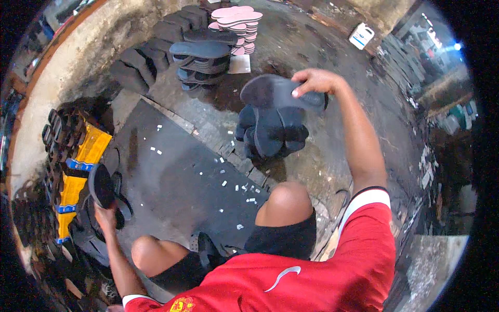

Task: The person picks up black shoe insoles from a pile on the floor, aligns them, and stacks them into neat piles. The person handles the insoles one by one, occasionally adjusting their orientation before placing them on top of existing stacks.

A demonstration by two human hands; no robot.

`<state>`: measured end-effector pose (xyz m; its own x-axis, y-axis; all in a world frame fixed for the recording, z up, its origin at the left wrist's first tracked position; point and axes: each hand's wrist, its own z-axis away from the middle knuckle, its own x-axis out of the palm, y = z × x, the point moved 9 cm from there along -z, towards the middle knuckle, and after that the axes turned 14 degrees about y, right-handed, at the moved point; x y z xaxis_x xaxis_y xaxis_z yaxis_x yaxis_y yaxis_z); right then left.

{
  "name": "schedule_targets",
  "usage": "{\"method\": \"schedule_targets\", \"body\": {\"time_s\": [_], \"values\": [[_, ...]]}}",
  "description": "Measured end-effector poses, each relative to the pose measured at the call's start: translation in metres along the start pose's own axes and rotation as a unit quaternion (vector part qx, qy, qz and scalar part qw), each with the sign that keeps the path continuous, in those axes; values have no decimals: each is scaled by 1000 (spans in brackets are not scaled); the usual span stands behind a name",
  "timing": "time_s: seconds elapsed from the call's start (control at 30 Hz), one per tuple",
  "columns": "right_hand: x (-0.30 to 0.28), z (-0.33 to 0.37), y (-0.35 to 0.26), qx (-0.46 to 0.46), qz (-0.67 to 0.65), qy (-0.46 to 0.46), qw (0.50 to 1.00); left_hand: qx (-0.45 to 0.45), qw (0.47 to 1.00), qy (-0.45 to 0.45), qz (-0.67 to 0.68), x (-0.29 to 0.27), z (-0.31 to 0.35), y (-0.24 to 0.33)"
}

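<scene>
My right hand [314, 80] reaches forward and grips a dark sandal sole [278, 92] by its heel end, held flat just above a small pile of dark soles [273, 132] on the floor. My left hand [106, 216] is out to the left and holds another dark sole [101, 184] upright. That sole hangs beside a yellow sack [83, 171] packed round with dark soles. Both my knees show at the bottom, with a dark mat [176, 171] in front of them.
Stacks of dark soles [200, 57] and a stack of pink soles [239, 23] stand at the back. Small white scraps dot the mat. A white canister [361, 35] sits far right. A curved concrete wall [78, 57] bounds the left.
</scene>
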<state>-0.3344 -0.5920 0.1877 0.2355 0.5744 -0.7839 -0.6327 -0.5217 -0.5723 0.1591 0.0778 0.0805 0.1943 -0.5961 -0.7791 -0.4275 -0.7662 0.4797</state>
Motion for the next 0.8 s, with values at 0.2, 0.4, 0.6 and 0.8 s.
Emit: {"method": "schedule_targets", "body": {"time_s": [0.2,0.4,0.6,0.8], "values": [[55,-57,60,-21,12,-84,996,77,994,-13,80,-50,-19,191],[55,-63,71,-6,-13,51,999,92,969,-172,154,9,40,354],[59,45,3,-168,-329,140,919,255,835,-471,124,125,153,493],[109,106,89,170,-397,5,902,123,874,-374,285,206,137,533]]}}
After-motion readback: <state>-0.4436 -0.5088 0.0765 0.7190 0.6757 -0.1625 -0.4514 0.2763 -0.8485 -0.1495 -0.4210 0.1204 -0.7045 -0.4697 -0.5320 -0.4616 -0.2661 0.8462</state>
